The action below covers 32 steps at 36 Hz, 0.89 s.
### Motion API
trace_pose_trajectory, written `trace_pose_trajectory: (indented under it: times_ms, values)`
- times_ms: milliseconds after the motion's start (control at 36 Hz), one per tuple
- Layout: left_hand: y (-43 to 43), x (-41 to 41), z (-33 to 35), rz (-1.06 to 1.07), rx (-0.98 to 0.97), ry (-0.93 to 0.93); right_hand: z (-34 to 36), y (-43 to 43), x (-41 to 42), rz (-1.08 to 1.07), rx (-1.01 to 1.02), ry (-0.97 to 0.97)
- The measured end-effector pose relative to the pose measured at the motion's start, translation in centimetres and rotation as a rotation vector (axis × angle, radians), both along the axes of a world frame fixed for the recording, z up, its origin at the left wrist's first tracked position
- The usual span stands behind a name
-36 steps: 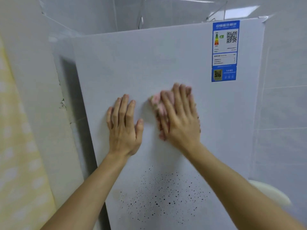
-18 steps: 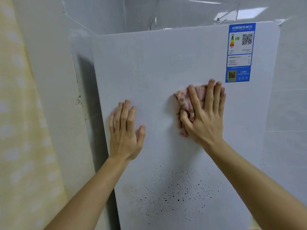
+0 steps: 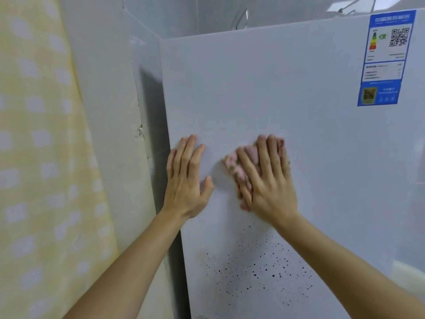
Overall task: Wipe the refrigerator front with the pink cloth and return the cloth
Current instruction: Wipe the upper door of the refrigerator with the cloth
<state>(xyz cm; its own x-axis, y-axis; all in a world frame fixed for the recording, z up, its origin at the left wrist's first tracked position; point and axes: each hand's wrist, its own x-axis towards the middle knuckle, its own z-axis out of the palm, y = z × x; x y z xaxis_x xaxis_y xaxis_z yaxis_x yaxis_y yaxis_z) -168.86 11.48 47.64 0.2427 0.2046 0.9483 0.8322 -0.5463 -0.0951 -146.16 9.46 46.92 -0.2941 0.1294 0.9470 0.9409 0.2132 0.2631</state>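
The fridge (image 3: pixel 299 100) stands in front of the person, and its white door fills most of the view. The left hand (image 3: pixel 186 185) lies flat on the door, close to the door's left edge. Its grip is spread: the fingers are straight and point up, the thumb stands out to the right, and it holds nothing.

The right hand (image 3: pixel 269 183) is just beside it, at the same height and a little apart from it. This hand presses the cloth (image 3: pixel 232 161) against the door. Its grip is also spread, with straight fingers laid over the cloth and not curled round it. The cloth is pink with small green marks. It is bunched under the palm and fingers, and it shows past the hand on the left side and a little above the fingertips. The hand and cloth look slightly blurred.

Below both hands, on the lower part of the door, there are many small black specks (image 3: pixel 257 272). They are well under the cloth and not touched by it. A blue label (image 3: pixel 386 58) with codes sits at the upper right corner of the door, far from the hands.

On the left hangs a yellow curtain (image 3: pixel 34 157) with white spots, and between it and the fridge there is a pale wall (image 3: pixel 108 111).
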Motion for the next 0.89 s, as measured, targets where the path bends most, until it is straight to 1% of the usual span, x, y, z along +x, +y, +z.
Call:
trace_pose_trajectory:
  times_ms: [56, 111, 194, 250, 306, 361, 500, 583, 639, 694, 806, 889]
  values:
    - [0.0, 0.1, 0.0, -0.010, -0.009, -0.012, -3.2, -0.2, 0.6, 0.002, -0.047, -0.112]
    - [-0.2, 0.4, 0.0, -0.011, -0.015, -0.032, -4.9, -0.4, 1.6, -0.003, -0.077, -0.233]
    - [-0.5, 0.6, 0.1, -0.011, -0.028, -0.043, -4.5, -1.0, 3.4, 0.035, -0.127, -0.380]
    - [-0.7, 0.5, 0.2, -0.008, -0.037, -0.036, -2.9, -1.4, 4.6, 0.071, -0.137, -0.417]
    - [-0.8, 0.3, 0.3, -0.008, -0.040, -0.029, -0.9, -1.5, 5.4, 0.105, -0.113, -0.363]
    - [-1.1, 0.2, 0.4, -0.023, -0.050, -0.041, 1.5, -1.2, 5.8, 0.115, -0.050, -0.233]
    - [-1.8, -0.4, 0.4, -0.016, -0.063, -0.098, 9.0, -0.5, 4.6, -0.015, 0.053, 0.137]
    - [-1.9, -1.4, 0.2, 0.011, -0.084, -0.084, 12.0, 0.1, 1.6, -0.069, 0.083, 0.281]
    - [-1.9, -2.1, 0.1, 0.029, -0.102, -0.066, 12.2, 0.4, -0.8, -0.065, 0.080, 0.287]
    - [-1.8, -2.8, -0.2, 0.043, -0.121, -0.054, 10.9, 0.7, -2.6, -0.046, 0.069, 0.229]
    - [-1.5, -3.9, -0.7, 0.031, -0.153, -0.045, 5.7, 0.8, -4.7, 0.035, 0.055, 0.103]
    - [-1.6, -4.1, -0.9, 0.010, -0.157, -0.034, 0.5, 0.3, -5.0, 0.059, -0.006, -0.032]
